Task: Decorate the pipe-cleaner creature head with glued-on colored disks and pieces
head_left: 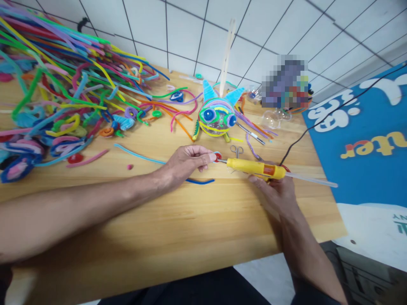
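Observation:
Over the middle of the table, my left hand [189,163] pinches a small red coil [218,157] with a light-blue strand at its edge. My right hand [280,186] grips a yellow hot glue gun [254,167], a clear glue stick jutting from its back. The gun's metal nozzle meets the red coil, or is very close to it. Behind my hands stands a round clear figure [218,120] with blue pipe-cleaner ears and big blue-green eyes. Small scissors [236,151] lie just past the glue gun, partly hidden by it.
A large heap of colourful pipe cleaners [63,84] covers the left side. A light-blue pipe cleaner [140,156] and a dark-blue piece [202,182] lie by my left hand. Clear plastic balls [271,118] sit at the back right. The glue gun's black cord [305,131] runs right, over a blue sign [365,169].

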Available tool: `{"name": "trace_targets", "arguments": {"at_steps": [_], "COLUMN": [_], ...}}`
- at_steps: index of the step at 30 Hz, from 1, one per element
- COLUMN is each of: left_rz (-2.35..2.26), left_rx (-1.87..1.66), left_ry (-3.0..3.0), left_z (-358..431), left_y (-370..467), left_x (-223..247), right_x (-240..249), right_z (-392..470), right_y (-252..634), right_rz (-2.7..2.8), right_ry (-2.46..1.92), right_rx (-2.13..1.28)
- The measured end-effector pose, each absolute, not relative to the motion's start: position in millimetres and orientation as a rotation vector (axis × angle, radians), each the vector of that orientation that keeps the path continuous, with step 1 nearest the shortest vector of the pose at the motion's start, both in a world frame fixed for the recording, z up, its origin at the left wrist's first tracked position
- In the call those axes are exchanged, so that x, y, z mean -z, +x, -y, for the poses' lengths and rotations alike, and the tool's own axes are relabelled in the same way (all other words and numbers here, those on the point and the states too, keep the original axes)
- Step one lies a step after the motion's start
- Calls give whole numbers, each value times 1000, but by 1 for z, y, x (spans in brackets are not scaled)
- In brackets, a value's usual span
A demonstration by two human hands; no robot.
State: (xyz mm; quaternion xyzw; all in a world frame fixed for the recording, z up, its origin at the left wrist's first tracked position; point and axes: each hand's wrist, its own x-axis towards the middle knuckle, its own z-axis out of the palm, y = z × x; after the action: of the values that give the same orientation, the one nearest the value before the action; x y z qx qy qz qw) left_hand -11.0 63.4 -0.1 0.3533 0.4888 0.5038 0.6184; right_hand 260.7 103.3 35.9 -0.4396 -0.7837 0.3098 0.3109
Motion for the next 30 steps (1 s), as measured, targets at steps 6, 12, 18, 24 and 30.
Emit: {"name": "trace_targets", "arguments": {"at_steps": [6,12,18,24,30], "left_rz": [-1134,-1122,-1097,-1103,-1073], "left_rx": [-1160,-1164,-1161,-1177,-1182], "left_ry": [811,810,810,799,816], "left_z": [-64,-63,-63,-62,-63], "left_y": [-11,-11,-11,-11,-14], "left_x": [-1,0,0,0,3], "right_x": [-39,-35,-34,-40,-56], "right_z": [-105,-102,-103,-104,-111], "right_y": [259,258,259,258,273], "right_rz": [2104,2021,2030,2093,1903], "right_ry": [-1143,-1173,-1171,-1166,-1246], "right_rx": [-815,-809,-777,-809,-778]}}
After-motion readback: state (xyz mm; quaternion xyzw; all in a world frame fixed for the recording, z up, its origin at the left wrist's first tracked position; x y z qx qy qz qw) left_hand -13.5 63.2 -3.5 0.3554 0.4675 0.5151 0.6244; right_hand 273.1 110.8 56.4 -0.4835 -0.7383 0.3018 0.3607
